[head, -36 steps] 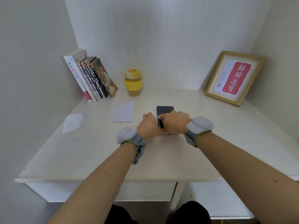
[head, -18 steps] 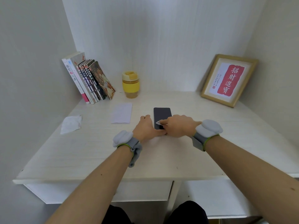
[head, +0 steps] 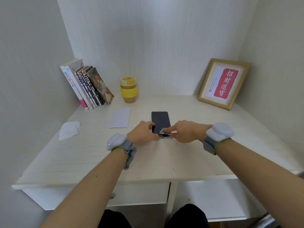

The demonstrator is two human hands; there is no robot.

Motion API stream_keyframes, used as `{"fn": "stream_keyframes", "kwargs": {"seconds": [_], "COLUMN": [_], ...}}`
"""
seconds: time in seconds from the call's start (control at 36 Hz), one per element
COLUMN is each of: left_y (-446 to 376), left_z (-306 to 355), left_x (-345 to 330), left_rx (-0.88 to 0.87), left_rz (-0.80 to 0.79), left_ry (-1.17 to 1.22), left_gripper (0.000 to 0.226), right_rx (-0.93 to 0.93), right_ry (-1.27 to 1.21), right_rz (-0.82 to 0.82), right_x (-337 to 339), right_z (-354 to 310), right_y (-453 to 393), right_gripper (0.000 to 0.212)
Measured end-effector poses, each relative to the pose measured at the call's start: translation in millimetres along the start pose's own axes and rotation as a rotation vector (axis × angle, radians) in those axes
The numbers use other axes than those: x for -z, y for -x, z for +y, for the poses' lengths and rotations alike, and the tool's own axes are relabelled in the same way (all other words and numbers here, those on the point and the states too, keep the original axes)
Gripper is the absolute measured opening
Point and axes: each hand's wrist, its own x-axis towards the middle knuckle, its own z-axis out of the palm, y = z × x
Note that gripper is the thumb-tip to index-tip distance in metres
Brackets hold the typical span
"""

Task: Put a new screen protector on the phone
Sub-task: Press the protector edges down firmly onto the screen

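soft even light, wide-angle edge distortion

envelope (head: 119, 117) left of phone (head: 160, 120), desk (head: 213, 145) right bare
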Motion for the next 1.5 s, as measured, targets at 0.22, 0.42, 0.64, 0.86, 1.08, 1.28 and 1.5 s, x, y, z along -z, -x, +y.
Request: {"fn": "stream_keyframes", "kwargs": {"seconds": [0.22,0.42,0.64,0.86,1.08,1.28,1.5], "left_y": [-1.9,-2.2,-3.2,0.9,4.1,5.3,6.0], "left_z": [-3.4,-2.8,-3.6,0.3,6.4,12.4,15.1], "left_x": [6.2,6.1,6.7,7.9,10.7,12.3,13.6], "left_rx": [0.022,0.005,0.002,0.004,-0.002,-0.005,0.017], "left_rz": [-0.056,-0.062,-0.046,-0.034,-0.046,-0.062,-0.083], "left_ry": [-0.020,-0.022,-0.001,-0.025,-0.048,-0.087,-0.063], "left_gripper": [0.071,0.071,0.066,0.061,0.058,0.033,0.036], "right_rx": [0.023,0.076,0.064,0.046,0.045,0.057,0.025], "right_ry": [-0.036,-0.031,-0.071,-0.082,-0.085,-0.134,-0.181], "right_rz": [0.008,0.038,0.035,0.015,0.016,0.022,0.008], "right_x": [0.1,-2.8,-0.5,0.1,2.5,-1.8,-4.9], "right_z": [5.8,-13.7,0.5,10.9,11.0,17.0,36.0], "right_y": [1.2,-8.5,-1.8,-0.7,-4.7,-9.5,-4.2], "right_gripper": [0.046,0.046,0.043,0.043,0.044,0.043,0.043]}}
